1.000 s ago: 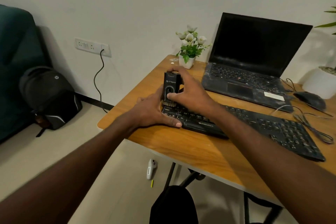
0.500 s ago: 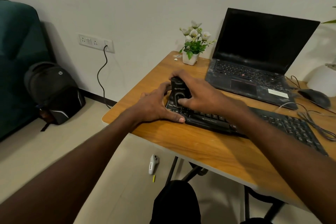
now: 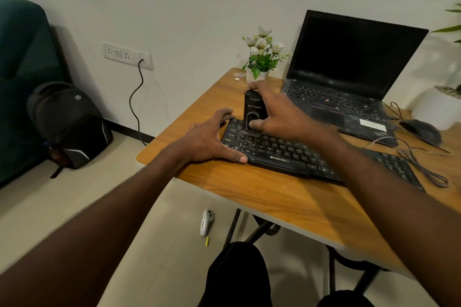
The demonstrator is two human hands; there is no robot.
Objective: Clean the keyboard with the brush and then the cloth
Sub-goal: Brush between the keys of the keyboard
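The brushing step is in hand: the right hand (image 3: 277,117) grips a black upright brush (image 3: 254,113), its fingers (image 3: 257,122) curled round the body, and the lower end of the brush stands on the left end of the black Zebronics keyboard (image 3: 294,154), near the far row of keys. The keyboard lies across the desk (image 3: 274,197) close to its left edge, in front of an open laptop (image 3: 349,77). The left hand (image 3: 212,139) lies flat on the desk at the left end of the keyboard, fingers straight and spread, the thumb against the front edge, so it seems to keep the keyboard from sliding. Both arms reach forward from the near edge of the desk. I think the next move calls for drawing the brush along the key rows toward the right end, with light pressure; no cloth is visible anywhere
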